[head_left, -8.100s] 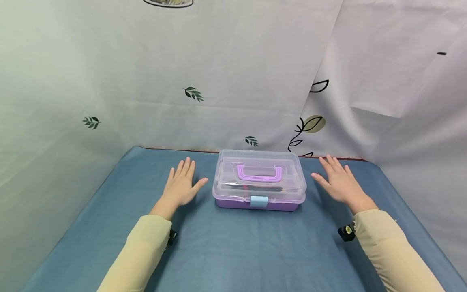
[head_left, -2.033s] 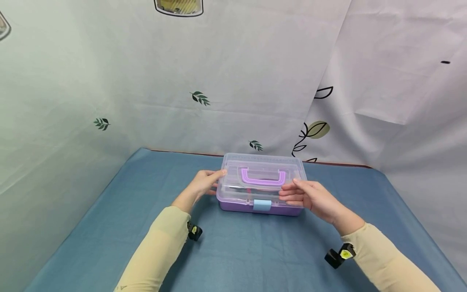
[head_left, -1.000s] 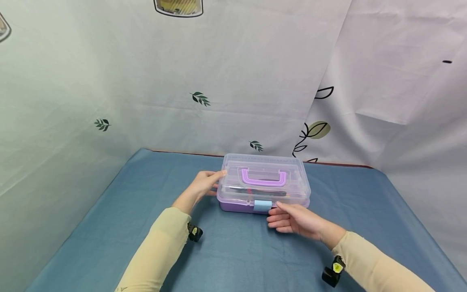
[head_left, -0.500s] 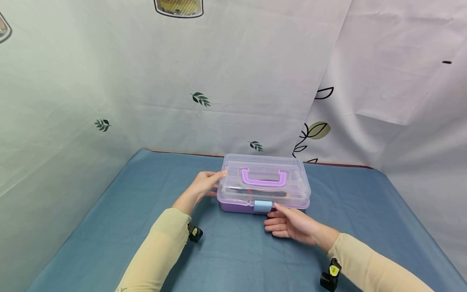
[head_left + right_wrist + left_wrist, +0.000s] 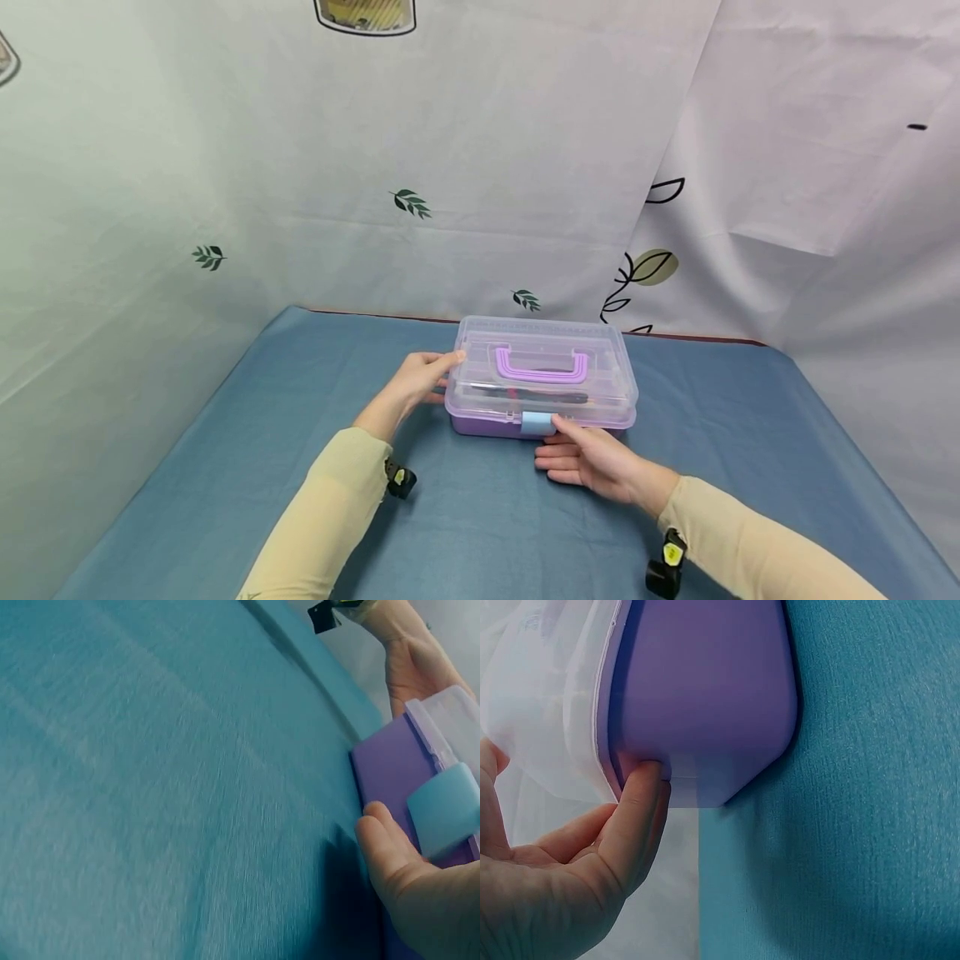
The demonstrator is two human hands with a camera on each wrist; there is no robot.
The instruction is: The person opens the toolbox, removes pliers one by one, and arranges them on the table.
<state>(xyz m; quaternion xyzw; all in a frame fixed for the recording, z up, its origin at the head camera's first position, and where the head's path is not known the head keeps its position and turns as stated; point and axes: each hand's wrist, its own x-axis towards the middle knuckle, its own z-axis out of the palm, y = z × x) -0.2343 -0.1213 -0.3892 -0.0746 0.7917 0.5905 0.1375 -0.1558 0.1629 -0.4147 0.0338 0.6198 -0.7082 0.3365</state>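
Note:
A storage box (image 5: 543,333) with a clear lid, a purple base (image 5: 705,682) and a folded purple handle (image 5: 542,375) lies on the blue cloth. Its lid is down, and slim dark items (image 5: 532,395) show through it. My left hand (image 5: 411,382) holds the box's left end, thumb on the lid and fingers under the rim. At the front, a light blue latch (image 5: 446,810) overlaps both lid and base. My right hand (image 5: 600,467) is just right of it, thumb tip at the latch's edge, the other fingers stretched out below, in front of the base.
Blue cloth (image 5: 480,525) covers the table around the box. Behind the table's far edge hangs a pale printed curtain (image 5: 487,150), close behind the box. A small black camera (image 5: 663,567) sits on the right wrist, another camera (image 5: 400,478) on the left.
Both hands came in from beside the box; the left took hold of its left end and stayed. My right hand moved down from the lid, then left to the latch. The lid stays down.

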